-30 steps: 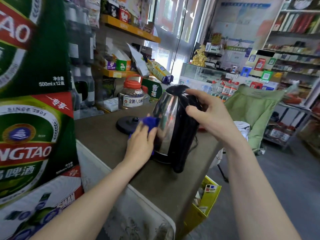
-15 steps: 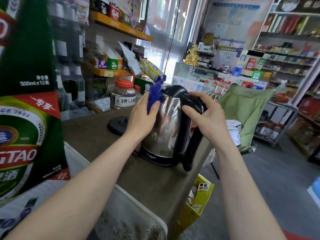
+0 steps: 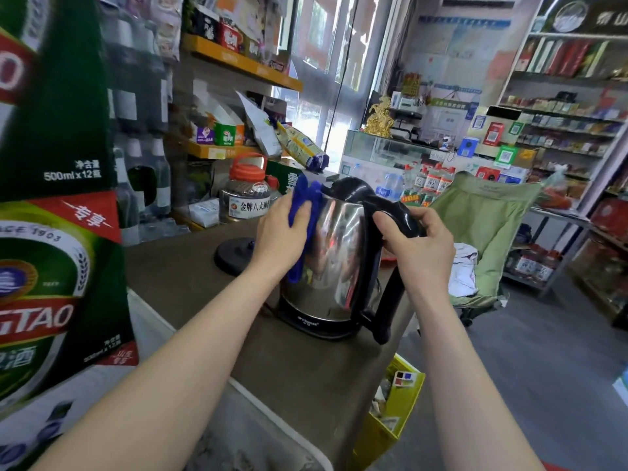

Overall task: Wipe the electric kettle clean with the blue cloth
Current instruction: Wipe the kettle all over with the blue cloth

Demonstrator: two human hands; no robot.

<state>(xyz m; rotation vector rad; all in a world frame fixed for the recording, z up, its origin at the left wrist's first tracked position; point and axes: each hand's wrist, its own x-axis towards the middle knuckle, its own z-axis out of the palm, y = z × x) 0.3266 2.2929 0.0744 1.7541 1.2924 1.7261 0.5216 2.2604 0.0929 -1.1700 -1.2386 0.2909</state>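
A steel electric kettle (image 3: 334,260) with a black lid, handle and bottom ring stands upright on the brown counter (image 3: 306,372). My left hand (image 3: 280,236) presses the blue cloth (image 3: 306,205) flat against the kettle's upper left side, near the spout; part of the cloth hangs down below my palm. My right hand (image 3: 419,246) is closed around the top of the black handle. The kettle's round black power base (image 3: 234,254) lies separately on the counter, just left of the kettle and behind my left wrist.
Stacked green beer cartons (image 3: 54,232) fill the left. A jar with a red lid (image 3: 246,195) stands behind the kettle. The counter edge drops off at the right, with a yellow box (image 3: 396,406) on the floor and a green folding chair (image 3: 482,229) beyond.
My left hand has carried the blue cloth up from the kettle's lower left side to its upper side by the spout. My right hand kept its hold on the handle.
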